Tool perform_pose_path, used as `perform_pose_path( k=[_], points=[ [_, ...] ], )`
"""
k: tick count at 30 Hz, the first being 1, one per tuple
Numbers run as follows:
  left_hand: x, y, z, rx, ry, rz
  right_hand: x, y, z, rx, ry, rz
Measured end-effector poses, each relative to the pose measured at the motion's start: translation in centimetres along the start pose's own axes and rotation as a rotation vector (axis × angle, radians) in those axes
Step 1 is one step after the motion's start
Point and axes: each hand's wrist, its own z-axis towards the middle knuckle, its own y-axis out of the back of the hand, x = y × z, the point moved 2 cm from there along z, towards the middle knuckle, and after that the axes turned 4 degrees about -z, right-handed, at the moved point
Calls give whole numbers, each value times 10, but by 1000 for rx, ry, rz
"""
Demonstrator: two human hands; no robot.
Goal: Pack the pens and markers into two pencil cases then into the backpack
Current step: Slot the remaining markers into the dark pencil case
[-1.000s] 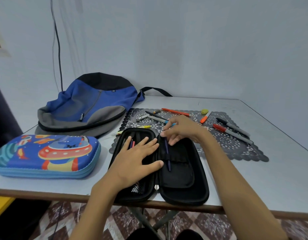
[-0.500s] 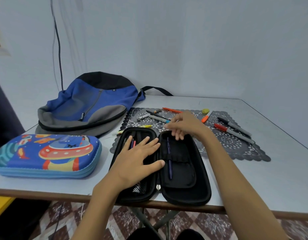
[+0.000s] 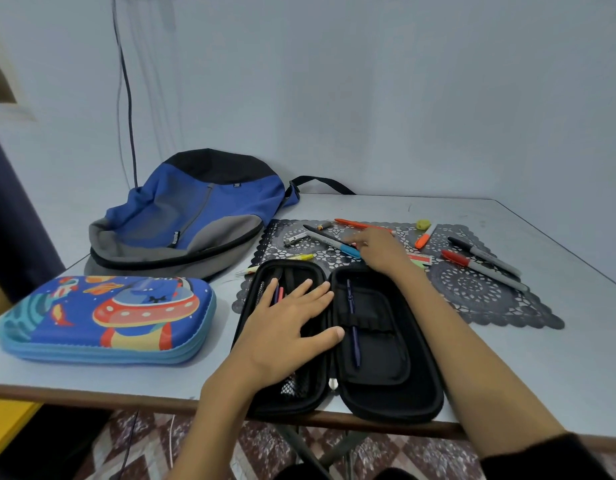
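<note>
Left hand [image 3: 289, 320] flat, fingers [image 3: 301, 291] spread, steadied open case [image 3: 421, 393] at worktop front edge; right hand [image 3: 381, 249] over marker [image 3: 329, 240], grip unclear.

the right hand [image 3: 377, 249] leaves the black pencil case [image 3: 389, 382] and now reaches out over the mat [image 3: 473, 296], fingers by the blue-capped marker [image 3: 329, 241].

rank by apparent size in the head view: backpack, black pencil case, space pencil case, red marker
1. black pencil case, open and nearest the camera, so unsure against the backpack
2. backpack, nearly alike
3. space pencil case
4. red marker
</note>
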Motion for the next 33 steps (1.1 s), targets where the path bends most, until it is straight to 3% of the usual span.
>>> perform_pose_path(
  k=[6,10,13,17,21,24,28,33],
  points=[
    [1,1,0,-5,-1,-6,-9,4,-4,-66,-73,138],
    [1,1,0,-2,2,-16,-13,6,-4,-64,-97,104],
    [2,0,0,2,4,-22,-13,11,-8,-187,-120,148],
    [3,0,0,-5,-11,-27,-9,33,-18,-411,-117,669],
    [3,1,0,-2,0,-31,1,53,-33,-497,-104,1041],
    [3,0,0,-5,3,-28,5,59,-37,-363,-108,1218],
    [5,0,0,-11,-2,-36,8,46,-37,-38,-128,1109],
    [4,-1,1,-18,-2,-35,10,39,-37,17,-175,1003]
  ],
)
